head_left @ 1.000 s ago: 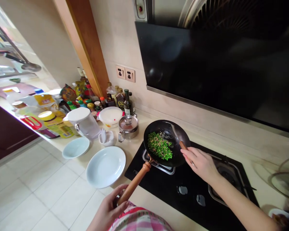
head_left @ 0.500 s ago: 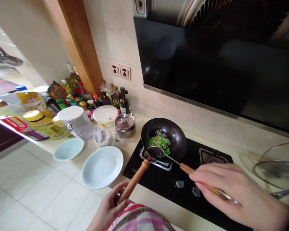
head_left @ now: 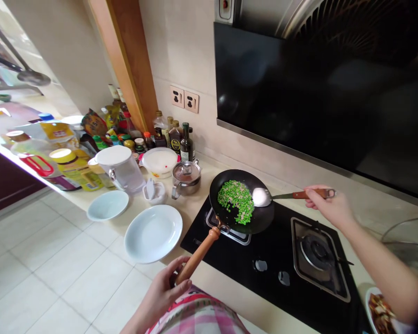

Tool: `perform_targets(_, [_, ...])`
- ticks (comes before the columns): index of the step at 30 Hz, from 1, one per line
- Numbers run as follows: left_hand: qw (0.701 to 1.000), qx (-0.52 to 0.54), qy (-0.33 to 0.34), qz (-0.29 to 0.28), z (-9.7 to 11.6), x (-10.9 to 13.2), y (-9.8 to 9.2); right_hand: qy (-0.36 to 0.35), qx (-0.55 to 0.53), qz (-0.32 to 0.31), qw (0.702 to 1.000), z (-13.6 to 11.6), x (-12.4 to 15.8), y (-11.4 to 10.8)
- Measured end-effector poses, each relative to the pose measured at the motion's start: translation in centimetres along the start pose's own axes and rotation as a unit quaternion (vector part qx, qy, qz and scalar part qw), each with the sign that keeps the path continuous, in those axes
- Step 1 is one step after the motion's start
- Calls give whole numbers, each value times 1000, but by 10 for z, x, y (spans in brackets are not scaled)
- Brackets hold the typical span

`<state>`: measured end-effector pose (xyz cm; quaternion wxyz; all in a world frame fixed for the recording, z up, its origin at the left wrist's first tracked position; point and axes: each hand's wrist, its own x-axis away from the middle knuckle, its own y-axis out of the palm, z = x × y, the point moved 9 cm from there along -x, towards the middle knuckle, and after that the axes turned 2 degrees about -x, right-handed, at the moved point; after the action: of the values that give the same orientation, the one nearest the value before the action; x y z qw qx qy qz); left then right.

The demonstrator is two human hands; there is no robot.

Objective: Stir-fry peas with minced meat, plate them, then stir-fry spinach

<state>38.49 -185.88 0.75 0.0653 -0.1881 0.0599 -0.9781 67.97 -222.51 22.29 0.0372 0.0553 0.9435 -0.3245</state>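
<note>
My left hand [head_left: 170, 284] is wrapped round the wooden handle of a black wok [head_left: 264, 220], which sits over the left burner of the stove. Green peas [head_left: 235, 197] mixed with small pale bits lie spread over the wok's near and left side. In my right hand [head_left: 329, 204] is the wooden handle of a spatula [head_left: 287, 196], held from the right. Its shiny metal blade rests inside the wok at the right edge of the peas.
A white plate [head_left: 153, 234] and a pale bowl [head_left: 107, 205] stand left of the stove [head_left: 226, 264]. Behind them are a lidded steel pot [head_left: 187, 178], a pitcher [head_left: 120, 169] and several bottles. At the lower right, a dish of food [head_left: 381, 311] sits by the bare right burner [head_left: 316, 253].
My right hand has swung up and away with the spatula, its blade going from the wok's near left to its right side. The peas are now spread wider. My left hand keeps its hold.
</note>
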Motion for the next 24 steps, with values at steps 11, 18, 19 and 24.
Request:
perform_targets(11, [1000, 4, -24, 12, 1, 2, -2, -300, 71, -121, 943, -48, 83, 53])
perform_targets(18, [1000, -8, -28, -7, 2, 3, 1, -538, 195, -177, 801, -47, 139, 99])
perform_targets(19, [1000, -8, -26, -3, -1, 2, 0, -543, 204, -196, 791, -49, 145, 94])
perform_targets(24, [1000, 5, -14, -1, -14, -2, -1, -489, 201, -234, 816, -99, 151, 42])
